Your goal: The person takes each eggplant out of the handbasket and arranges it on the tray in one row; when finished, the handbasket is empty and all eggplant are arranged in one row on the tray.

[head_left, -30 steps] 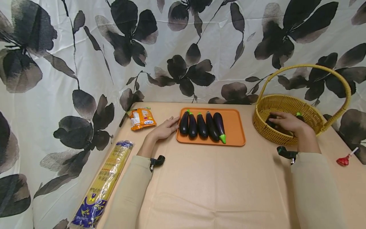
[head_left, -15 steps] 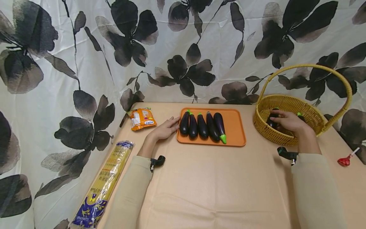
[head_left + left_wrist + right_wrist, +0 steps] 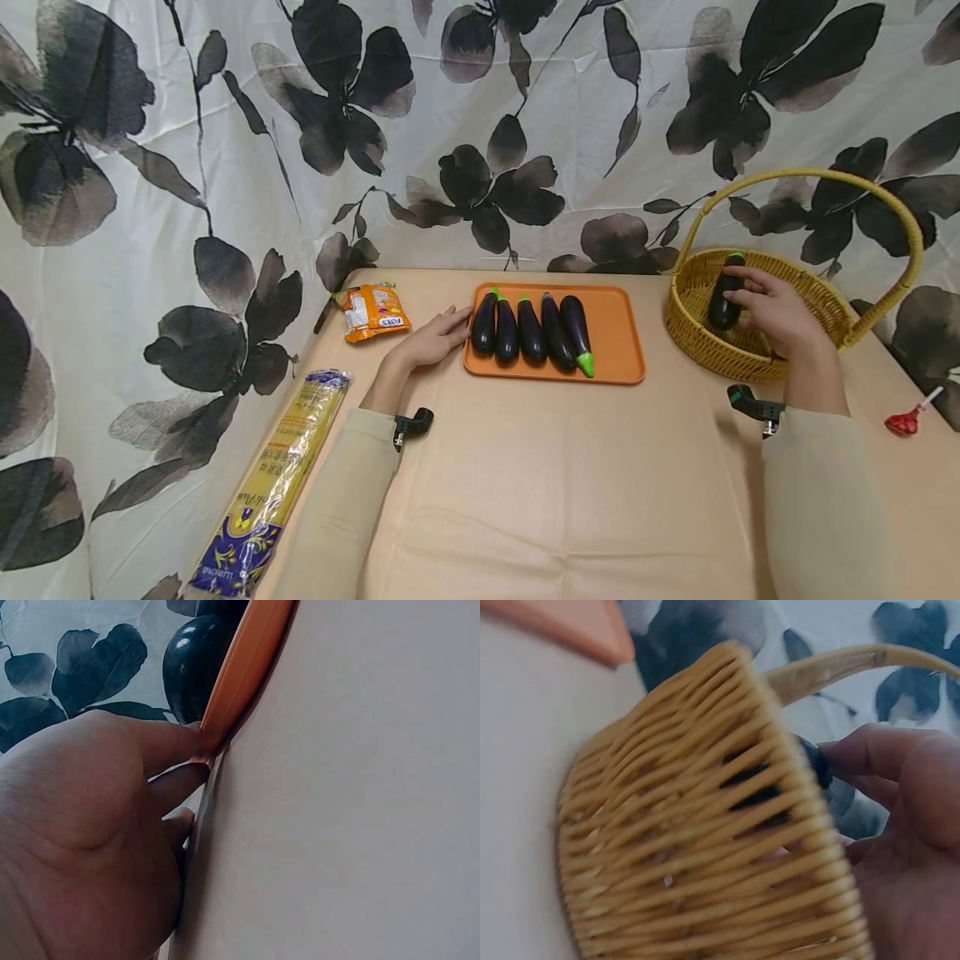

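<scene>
In the head view, my right hand (image 3: 780,312) pinches a dark purple eggplant (image 3: 726,293) between thumb and fingers, inside the yellow wicker basket (image 3: 693,346). The eggplant stands nearly upright, its green stem end on top. From the right wrist view, the woven basket wall (image 3: 697,817) partly screens that eggplant (image 3: 810,761). My left hand (image 3: 431,342) lies on the table with its fingers extended, fingertips touching the left rim of the orange tray (image 3: 618,333). Several eggplants (image 3: 531,332) lie side by side on the tray, toward its left. The left wrist view shows fingertips at the tray rim (image 3: 244,675).
An orange snack packet (image 3: 375,312) lies left of the tray. A long spaghetti pack (image 3: 270,483) runs along the table's left edge. Right of the basket is a red lollipop (image 3: 902,423). The basket's tall handle (image 3: 810,173) arches over it. A floral cloth (image 3: 465,108) hangs behind.
My right hand has raised the eggplant inside the basket and tipped it more upright. A green tip seen behind the hand earlier is now out of sight. My left hand stays put.
</scene>
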Available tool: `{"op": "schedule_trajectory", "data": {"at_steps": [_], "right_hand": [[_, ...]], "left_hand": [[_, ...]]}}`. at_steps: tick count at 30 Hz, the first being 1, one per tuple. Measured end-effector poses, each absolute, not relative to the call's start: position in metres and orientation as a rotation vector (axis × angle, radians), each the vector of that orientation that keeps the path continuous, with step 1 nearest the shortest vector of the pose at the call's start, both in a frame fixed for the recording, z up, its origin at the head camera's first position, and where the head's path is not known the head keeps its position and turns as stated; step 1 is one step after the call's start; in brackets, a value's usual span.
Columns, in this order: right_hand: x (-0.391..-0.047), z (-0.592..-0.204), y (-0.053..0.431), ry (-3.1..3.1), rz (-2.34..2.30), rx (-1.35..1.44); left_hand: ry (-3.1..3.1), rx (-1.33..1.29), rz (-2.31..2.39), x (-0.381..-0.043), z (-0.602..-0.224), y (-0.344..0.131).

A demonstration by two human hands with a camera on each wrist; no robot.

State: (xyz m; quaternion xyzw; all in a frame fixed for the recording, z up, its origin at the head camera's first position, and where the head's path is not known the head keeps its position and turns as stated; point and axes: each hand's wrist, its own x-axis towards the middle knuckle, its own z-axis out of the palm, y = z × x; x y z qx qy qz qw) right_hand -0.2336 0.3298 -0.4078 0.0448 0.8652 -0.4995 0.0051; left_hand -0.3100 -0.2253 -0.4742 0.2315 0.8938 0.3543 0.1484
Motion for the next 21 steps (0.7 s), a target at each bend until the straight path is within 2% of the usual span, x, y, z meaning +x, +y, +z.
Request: {"op": "schedule_trajectory", "data": {"at_steps": [9,21], "right_hand": [[-0.218,-0.392,0.310,2.805,-1.629,0.185],[-0.208,-0.380,0.291,2.856,-1.645,0.104]], "left_hand": [[2.565,0.659,1.016,-0.312,-0.475,-0.225],[2.571,0.651,1.025,-0.310,-0.474,-0.225]]}}
